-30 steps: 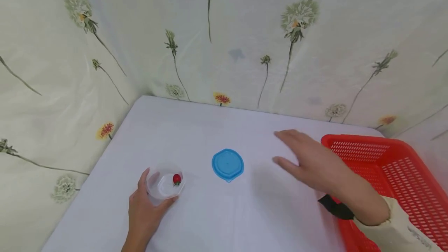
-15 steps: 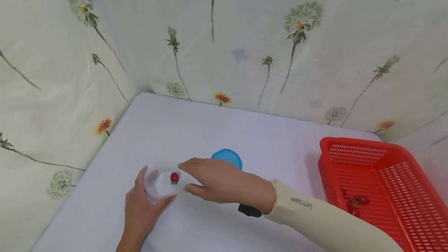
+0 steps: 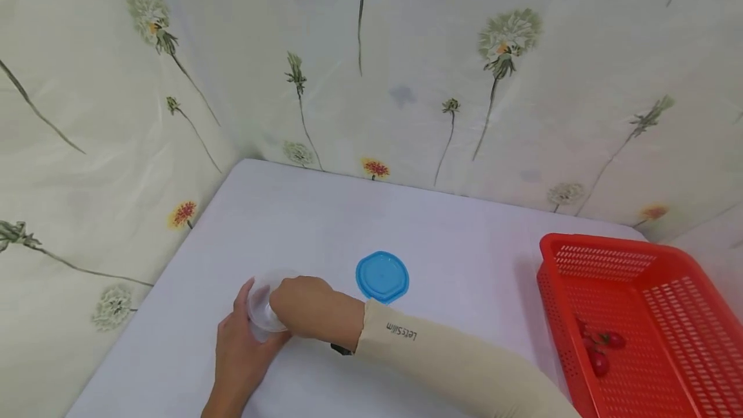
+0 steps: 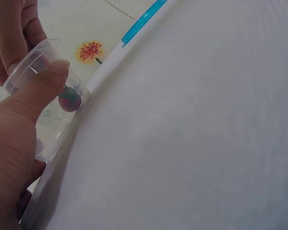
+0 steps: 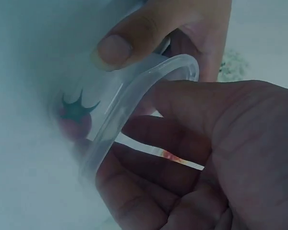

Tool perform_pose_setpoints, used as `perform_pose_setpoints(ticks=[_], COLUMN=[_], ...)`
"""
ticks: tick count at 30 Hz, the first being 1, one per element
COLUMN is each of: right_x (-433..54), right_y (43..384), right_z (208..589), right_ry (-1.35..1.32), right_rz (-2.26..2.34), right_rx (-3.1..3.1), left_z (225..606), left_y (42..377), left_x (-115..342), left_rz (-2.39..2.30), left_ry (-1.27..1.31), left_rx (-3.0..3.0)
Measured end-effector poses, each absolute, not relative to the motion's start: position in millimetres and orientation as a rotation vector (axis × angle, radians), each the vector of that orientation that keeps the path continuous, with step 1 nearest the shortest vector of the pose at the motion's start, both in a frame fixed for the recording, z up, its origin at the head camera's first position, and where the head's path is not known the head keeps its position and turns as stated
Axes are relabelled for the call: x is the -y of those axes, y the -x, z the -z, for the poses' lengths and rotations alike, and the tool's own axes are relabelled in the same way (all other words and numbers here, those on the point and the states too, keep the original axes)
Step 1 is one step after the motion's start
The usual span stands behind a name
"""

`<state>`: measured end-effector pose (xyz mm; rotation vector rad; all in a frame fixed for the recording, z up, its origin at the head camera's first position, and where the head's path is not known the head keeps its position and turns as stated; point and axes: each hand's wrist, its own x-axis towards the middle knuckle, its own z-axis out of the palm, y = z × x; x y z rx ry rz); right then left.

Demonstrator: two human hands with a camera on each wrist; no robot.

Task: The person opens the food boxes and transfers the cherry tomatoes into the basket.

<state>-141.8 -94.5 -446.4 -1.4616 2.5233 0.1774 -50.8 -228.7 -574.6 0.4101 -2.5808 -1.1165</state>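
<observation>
My left hand (image 3: pixel 244 353) grips a clear plastic container (image 3: pixel 260 318) on the table, fingers around the far side and thumb along the near side. Inside lies a small red tomato with a green calyx (image 5: pixel 77 122), seen through the wall in both wrist views. The right hand (image 3: pixel 310 307) reaches over the rim with bent fingers inside the container. In the right wrist view its thumb and fingers are beside the tomato, with no hold on it visible; some fingertips are hidden. A blue lid (image 3: pixel 382 276) lies flat to the right of the container.
A red perforated basket (image 3: pixel 667 247) stands at the right of the table, with several red tomatoes (image 3: pixel 600 361) on its floor. The white table (image 3: pixel 325 211) meets a flower-patterned cloth wall (image 3: pixel 395 50) behind and on the left.
My right hand has moved left from beside the basket, past the blue lid, and into the clear container. The left hand keeps its grip on the container.
</observation>
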Motion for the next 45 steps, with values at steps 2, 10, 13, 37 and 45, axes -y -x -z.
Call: perform_pose_setpoints(ticks=[2, 10, 13, 37, 45], right_x=[99, 111, 116, 125, 114], right_y=[140, 143, 141, 162, 176], right_z=[448, 462, 468, 492, 483], right_ry=[1.445, 1.33, 1.309, 1.345, 1.34], right_rz=[-0.162, -0.135, -0.194, 0.223, 0.454], right_rx=[-2.527, -2.565, -2.592, -2.294, -2.055], left_z=[576, 579, 579, 577, 576], left_y=[51, 52, 52, 51, 50], left_x=[228, 224, 225, 232, 232], left_rz=[1.116, 1.105, 1.1, 1.095, 1.127], left_ry=[-0.403, -0.339, -0.331, -0.307, -0.316], left_rx=[2.576, 2.573, 2.565, 2.565, 2.576])
